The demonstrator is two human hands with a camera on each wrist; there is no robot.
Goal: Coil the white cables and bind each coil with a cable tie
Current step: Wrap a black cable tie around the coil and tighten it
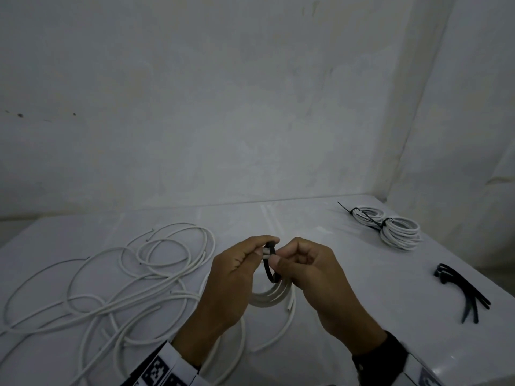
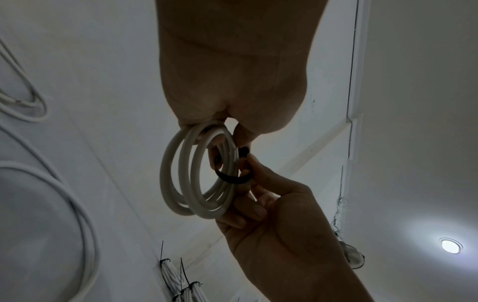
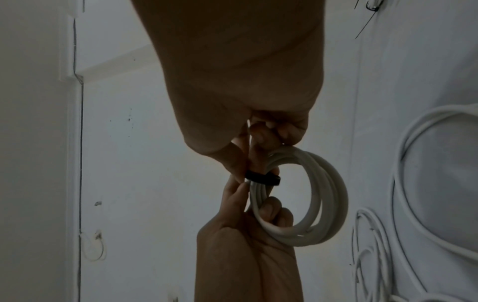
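White cable, wound into a small coil [image 1: 274,295] of several loops, is hanging in the air between the two hands just above the table [image 1: 320,232]. The left hand [image 1: 237,277] is gripping the top of the coil, its fingers curled round the bunched strands and its thumb pressing on them from above. The right hand [image 1: 312,277] is pinching a black cable tie [image 1: 269,264] between thumb and forefinger, the other fingers folded into the palm. The tie is looping round the strands right beside the left fingertips; in the right wrist view it is sitting as a dark band [image 3: 262,179] across the bundle, though the dim light is making it hard to say whether its tail is already through the head. To the left on the table, loose white cables [image 1: 117,280] are lying in a tangle of wide, overlapping loops, some of them running under the left forearm. At the far right corner two finished coils [image 1: 390,227] are lying touching each other, each bound with a black tie whose thin tail is sticking out. Nearer on the right, well apart from the hands, a small bunch of spare black ties [image 1: 462,293] is lying on the table.
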